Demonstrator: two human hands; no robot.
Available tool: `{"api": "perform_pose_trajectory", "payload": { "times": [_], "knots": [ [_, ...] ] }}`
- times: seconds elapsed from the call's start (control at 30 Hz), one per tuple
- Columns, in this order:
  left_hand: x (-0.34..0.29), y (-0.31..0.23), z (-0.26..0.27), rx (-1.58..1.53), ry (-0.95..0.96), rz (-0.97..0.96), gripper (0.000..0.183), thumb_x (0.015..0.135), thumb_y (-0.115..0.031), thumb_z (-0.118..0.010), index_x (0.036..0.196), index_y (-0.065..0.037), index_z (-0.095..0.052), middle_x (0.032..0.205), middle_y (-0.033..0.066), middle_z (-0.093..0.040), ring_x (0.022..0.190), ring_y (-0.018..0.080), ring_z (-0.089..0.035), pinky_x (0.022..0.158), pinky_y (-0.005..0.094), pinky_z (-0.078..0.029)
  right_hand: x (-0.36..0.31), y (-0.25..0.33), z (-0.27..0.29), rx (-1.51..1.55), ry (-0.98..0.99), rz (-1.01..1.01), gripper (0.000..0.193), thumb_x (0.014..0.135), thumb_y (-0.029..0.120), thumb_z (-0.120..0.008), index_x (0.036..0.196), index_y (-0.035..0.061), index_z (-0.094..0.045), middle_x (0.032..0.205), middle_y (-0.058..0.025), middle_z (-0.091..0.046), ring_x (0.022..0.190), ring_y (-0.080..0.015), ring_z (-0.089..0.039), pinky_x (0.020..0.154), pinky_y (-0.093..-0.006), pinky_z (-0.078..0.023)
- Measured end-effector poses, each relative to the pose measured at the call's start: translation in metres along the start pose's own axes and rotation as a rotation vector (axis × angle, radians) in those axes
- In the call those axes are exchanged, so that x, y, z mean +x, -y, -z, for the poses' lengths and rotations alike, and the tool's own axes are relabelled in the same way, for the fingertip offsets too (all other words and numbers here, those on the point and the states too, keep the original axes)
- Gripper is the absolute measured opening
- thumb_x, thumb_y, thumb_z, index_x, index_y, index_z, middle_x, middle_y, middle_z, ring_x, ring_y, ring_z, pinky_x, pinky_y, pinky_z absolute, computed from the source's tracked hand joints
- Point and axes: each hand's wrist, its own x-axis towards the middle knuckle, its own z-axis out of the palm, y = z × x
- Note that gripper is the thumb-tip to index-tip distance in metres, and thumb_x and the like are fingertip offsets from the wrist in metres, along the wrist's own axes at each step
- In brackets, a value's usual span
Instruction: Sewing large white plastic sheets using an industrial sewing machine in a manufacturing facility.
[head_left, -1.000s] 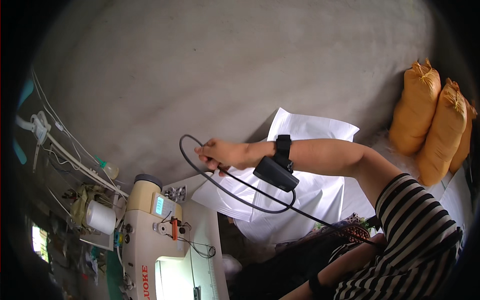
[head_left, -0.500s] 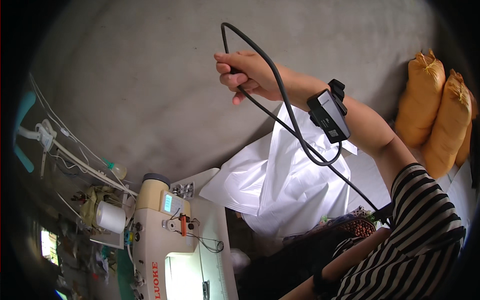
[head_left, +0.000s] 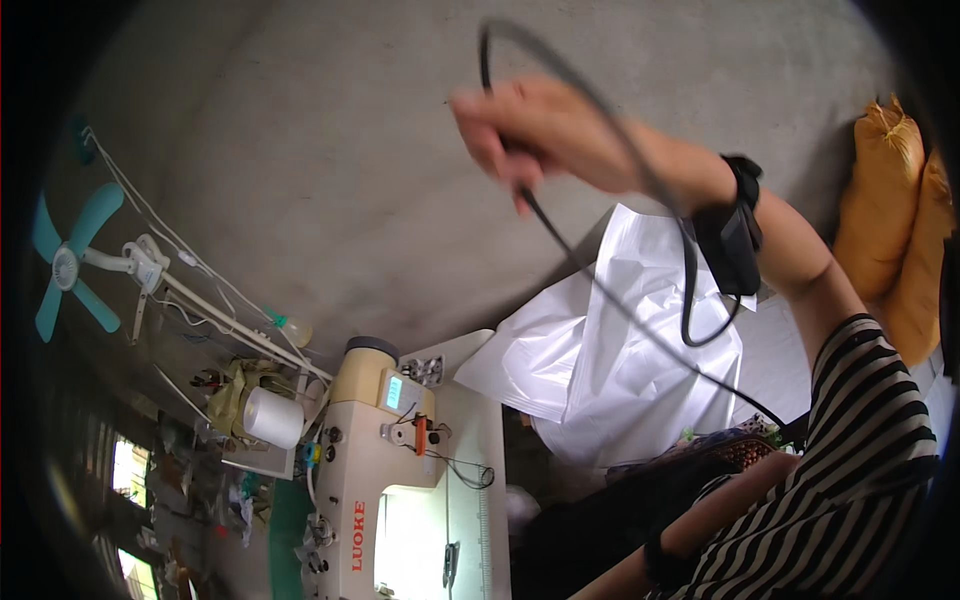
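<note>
My right hand (head_left: 520, 130) is raised in front of the grey wall, smeared by motion. Its fingers are closed around a black cable (head_left: 620, 300), which arcs in a loop above the hand and trails down to the lower right. On my right wrist a strap carries a black box-shaped device (head_left: 727, 245), and the cable runs to its lower end. My left forearm (head_left: 715, 510), with a dark band, leaves the picture at the lower edge. The left hand itself is outside the frame.
A sewing machine (head_left: 350, 450) with a lit screen stands at lower left beside a white thread cone (head_left: 273, 418). A small blue fan (head_left: 66, 268) is farther left. White sheeting (head_left: 640, 370) lies below my raised arm; stuffed orange sacks (head_left: 880, 200) stand at right.
The view has shifted, so the machine and sheeting sit farther right and the whole fan shows. My right hand has moved up and right within the picture, still gripping the cable; the wrist device has turned.
</note>
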Motion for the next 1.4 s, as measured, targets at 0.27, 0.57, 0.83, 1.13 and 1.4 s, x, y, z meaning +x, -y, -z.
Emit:
{"api": "perform_pose_trajectory", "payload": {
  "times": [0.27, 0.57, 0.83, 1.13, 1.4],
  "knots": [
    [-0.151, 0.006, -0.012, 0.735, -0.925, 0.521, 0.046, 0.096, -0.021, -0.059, 0.138, -0.006, -0.049, 0.128, 0.0112, -0.064, 0.104, 0.0247, -0.068, 0.092, 0.0338, -0.052, -0.182, -0.243, -0.042, -1.277, 1.151, -0.303, 0.015, 0.084, 0.013, -0.058, 0.095, 0.005, -0.064, 0.086, -0.0085, -0.068, 0.079, -0.0304, -0.067, 0.072, -0.04, -0.054],
    [-0.388, 0.021, -0.255, 1.057, -2.612, 1.082, 0.055, 0.09, -0.021, -0.069, 0.136, 0.002, -0.048, 0.134, 0.0296, -0.051, 0.122, 0.0441, -0.049, 0.103, 0.0478, -0.042, -0.128, -0.154, -0.266, 0.25, 1.287, 0.127, 0.024, 0.1, 0.019, -0.057, 0.117, 0.005, -0.065, 0.115, -0.0103, -0.068, 0.106, -0.0241, -0.065, 0.091, -0.0321, -0.05],
    [-0.506, 0.111, -0.269, 0.47, -2.463, 1.379, 0.073, 0.083, -0.03, -0.073, 0.146, -0.012, -0.038, 0.156, 0.0024, -0.029, 0.146, 0.0289, -0.021, 0.1, 0.0783, -0.022, -0.307, -0.215, -0.495, 0.7, 1.356, -0.652, 0.049, 0.095, 0.036, -0.065, 0.124, -0.0033, -0.06, 0.115, -0.0096, -0.066, 0.107, -0.0181, -0.06, 0.097, -0.0338, -0.047],
    [-0.63, 0.065, -0.239, 0.619, -2.129, 1.365, 0.089, 0.08, -0.042, -0.073, 0.152, -0.012, -0.028, 0.158, 0.0083, -0.026, 0.145, 0.0285, -0.026, 0.115, 0.0506, -0.027, -0.284, -0.249, -0.387, 0.704, 1.279, -0.966, 0.037, 0.091, 0.009, -0.061, 0.126, -0.0022, -0.055, 0.108, -0.0045, -0.066, 0.099, -0.0114, -0.062, 0.089, -0.029, -0.052],
    [-0.716, 0.024, -0.212, 0.575, -1.785, 1.492, 0.083, 0.078, -0.023, -0.076, 0.146, 0.0, -0.034, 0.151, 0.0227, -0.035, 0.141, 0.0362, -0.032, 0.118, 0.041, -0.028, -0.324, -0.218, -0.419, 0.614, 1.621, -0.755, 0.045, 0.097, 0.028, -0.06, 0.131, -0.0011, -0.053, 0.118, -0.0109, -0.065, 0.112, -0.0172, -0.057, 0.1, -0.0324, -0.043]
  ]
}}
